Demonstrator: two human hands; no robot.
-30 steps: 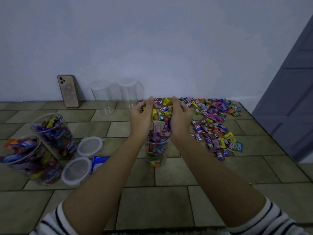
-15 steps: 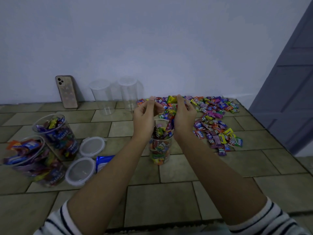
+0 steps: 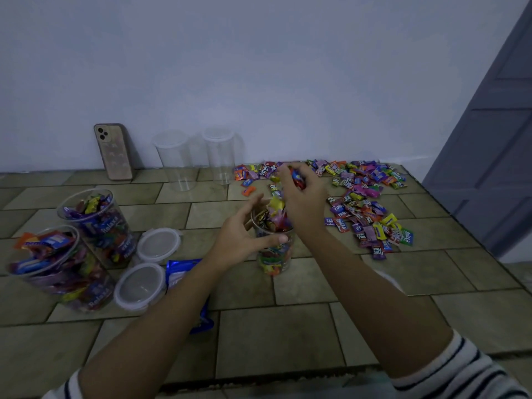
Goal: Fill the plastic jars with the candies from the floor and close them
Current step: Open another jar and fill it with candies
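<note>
Roughly half of the work looks done. On the tiled floor (image 3: 288,326), matt and with grey joints, a wide pile of candies (image 3: 365,203) lies to the right. They are small flat packets in shiny, crinkled foil of many colours, so much remains to collect. At the left, two filled jars (image 3: 95,226) of clear, thin, round plastic stand heaped to the rim and not closed. Their two lids (image 3: 158,244), round and whitish with a translucent centre, lie on the floor just beside them. Two empty jars (image 3: 175,159) wait near the wall. Between the arms stands the middle jar (image 3: 275,254), nearly full, with wrappers rising above its rim. The left hand (image 3: 241,240) has its grip spread, the thumb lying on the jar's wall and the fingers near the rim. The right hand (image 3: 305,203) is above the jar's mouth, its grip pinching several candies. I judge that three jars need lids and two need filling.
</note>
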